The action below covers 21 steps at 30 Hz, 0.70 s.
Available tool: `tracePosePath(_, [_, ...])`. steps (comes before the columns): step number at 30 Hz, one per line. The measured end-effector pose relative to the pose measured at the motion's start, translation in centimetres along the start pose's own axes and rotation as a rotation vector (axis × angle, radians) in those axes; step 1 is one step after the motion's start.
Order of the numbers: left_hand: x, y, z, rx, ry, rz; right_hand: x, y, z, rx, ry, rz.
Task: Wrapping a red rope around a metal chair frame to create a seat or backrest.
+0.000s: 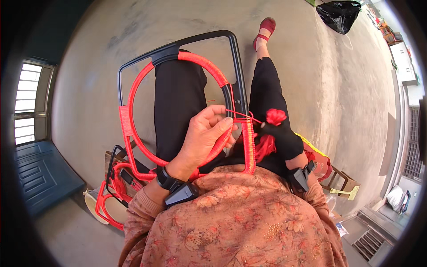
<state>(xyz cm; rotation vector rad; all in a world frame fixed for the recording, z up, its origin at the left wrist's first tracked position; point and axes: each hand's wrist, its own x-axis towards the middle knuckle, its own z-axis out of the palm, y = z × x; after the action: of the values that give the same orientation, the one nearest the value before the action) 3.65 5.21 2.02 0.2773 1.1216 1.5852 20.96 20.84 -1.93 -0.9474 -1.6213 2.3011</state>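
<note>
Around you stretches a worn grey concrete floor point(106, 58), with a blue panelled door point(46, 173) and a barred window point(27, 104) to the left. Across your lap lies the black tubular frame point(242, 100), its long axis running away from your torso and its inner ring largely wrapped in red cord. The relation that matters is at the ring's right side: a bare black stretch point(229, 99) sits directly ahead of your left fingertips, and your left hand point(202, 138) is the nearer one, thumb and fingers pinching the ring at that stretch's lower end. Your right hand point(280, 140), black-gloved, stands outside the frame to the right, closed around the red cord bundle point(275, 116); thin strands cross from the ring over the side upright toward it. Counted, you have one frame on your lap, one more red-wrapped frame point(103, 204) at lower left, two wrist devices point(181, 196), one visible red shoe point(263, 31) and one black plastic bag point(339, 17).
</note>
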Motion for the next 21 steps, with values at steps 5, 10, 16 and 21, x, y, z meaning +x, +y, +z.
tracePosePath(5, [0.0,-0.8,-0.9,0.004,0.016,-0.040,0.3,-0.5,0.4,0.646,0.185,0.052])
tracePosePath(10, [0.2,-0.9,-0.9,-0.099,-0.011,-0.095,1.0,-1.4,0.6,0.794,0.169,0.023])
tracePosePath(16, [0.5,-0.4,-0.9,-0.097,-0.015,-0.150,1.0,-1.5,-0.8,0.582,0.296,0.048])
tracePosePath(21, [0.6,-0.3,-0.9,-0.100,-0.030,-0.147,-2.4,3.6,-16.5,0.496,0.479,-0.078])
